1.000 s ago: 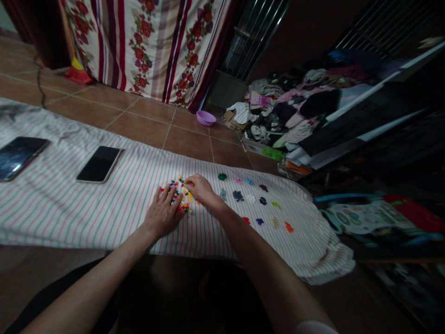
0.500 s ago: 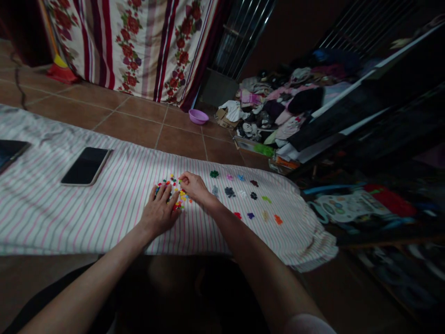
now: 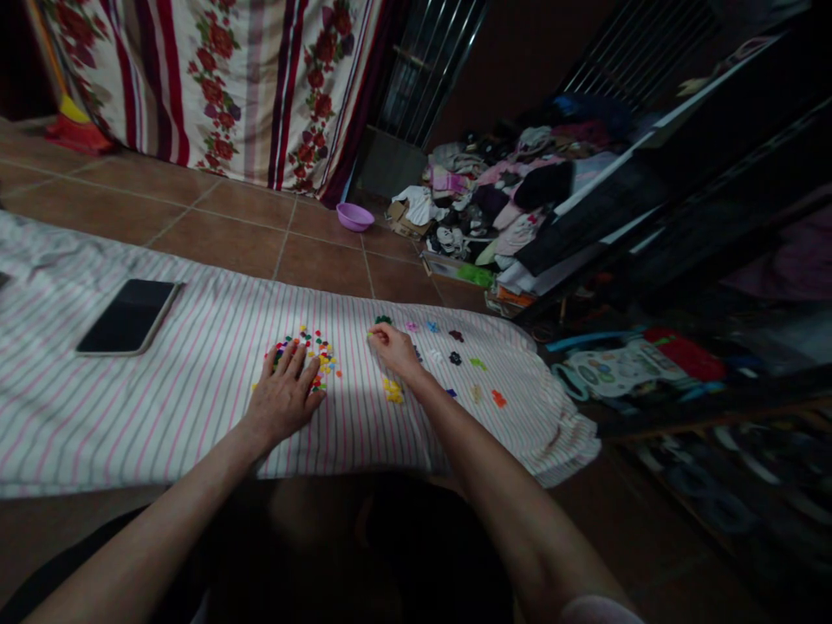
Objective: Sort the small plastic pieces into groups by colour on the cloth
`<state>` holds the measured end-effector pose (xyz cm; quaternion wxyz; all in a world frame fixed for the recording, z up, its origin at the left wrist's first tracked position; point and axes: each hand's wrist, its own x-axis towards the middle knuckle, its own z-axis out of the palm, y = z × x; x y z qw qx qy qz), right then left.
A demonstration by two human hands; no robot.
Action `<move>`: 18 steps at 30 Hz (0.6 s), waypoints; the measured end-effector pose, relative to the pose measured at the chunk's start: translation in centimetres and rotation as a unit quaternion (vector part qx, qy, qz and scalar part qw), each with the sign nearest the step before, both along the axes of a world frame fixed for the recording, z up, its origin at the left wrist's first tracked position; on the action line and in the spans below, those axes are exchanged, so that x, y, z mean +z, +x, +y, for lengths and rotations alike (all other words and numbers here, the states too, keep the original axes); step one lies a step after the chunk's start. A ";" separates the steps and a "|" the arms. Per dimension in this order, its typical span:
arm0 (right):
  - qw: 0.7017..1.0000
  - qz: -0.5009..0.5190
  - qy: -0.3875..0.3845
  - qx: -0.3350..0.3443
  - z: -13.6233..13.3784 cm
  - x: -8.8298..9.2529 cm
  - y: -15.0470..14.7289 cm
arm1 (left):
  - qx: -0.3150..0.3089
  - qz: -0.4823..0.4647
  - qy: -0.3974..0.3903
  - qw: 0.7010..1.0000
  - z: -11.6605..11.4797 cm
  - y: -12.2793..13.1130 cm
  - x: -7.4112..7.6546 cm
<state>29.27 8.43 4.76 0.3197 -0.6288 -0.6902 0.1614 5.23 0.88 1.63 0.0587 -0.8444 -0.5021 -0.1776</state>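
My left hand (image 3: 281,394) lies flat with fingers spread on a mixed heap of tiny coloured pieces (image 3: 323,354), covering part of it. The pieces are too small for me to tell their exact kind. To the right, my right hand (image 3: 393,348) is closed in a pinch, and a speck of yellow-green shows at its fingertips. Just beyond it sits a dark green cluster (image 3: 383,320); nearer me is a yellow cluster (image 3: 393,391). Further right are single-colour clusters, among them pink (image 3: 412,326), blue (image 3: 432,327), black (image 3: 455,358), light green (image 3: 478,364) and orange (image 3: 498,398).
A striped cloth (image 3: 195,416) covers the long work surface. On its left lies a phone (image 3: 130,317). Beyond, on the tiled floor, are a purple basin (image 3: 354,217) and a heap of clothes (image 3: 494,195). A cluttered shelf (image 3: 624,373) stands at the right.
My right hand has moved right, from the mixed heap toward the sorted clusters, with the tiny yellow-green piece. My left hand stays on the heap. The view has shifted slightly right.
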 end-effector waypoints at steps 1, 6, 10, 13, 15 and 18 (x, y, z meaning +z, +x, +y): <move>1.000 0.009 0.004 -0.021 0.0 -0.1 1.3 | 0.001 0.002 0.000 1.000 0.0 0.0 0.0; 0.990 0.000 0.022 -0.137 -0.9 -0.3 8.7 | 0.004 -0.004 -0.005 1.000 -0.1 0.2 0.0; 0.969 -0.018 0.022 -0.245 -2.5 0.0 14.4 | 0.000 -0.003 -0.005 1.000 -0.2 0.4 -0.1; 0.943 -0.044 0.001 -0.331 -4.0 0.1 17.9 | -0.001 0.006 -0.004 1.000 -0.2 0.5 -0.1; 0.926 -0.063 -0.021 -0.371 -5.0 0.2 19.7 | 0.000 0.006 -0.003 1.000 -0.2 0.6 -0.1; 0.911 -0.090 -0.042 -0.401 -5.9 0.1 21.3 | 0.000 0.000 0.004 1.000 -0.1 0.7 -0.3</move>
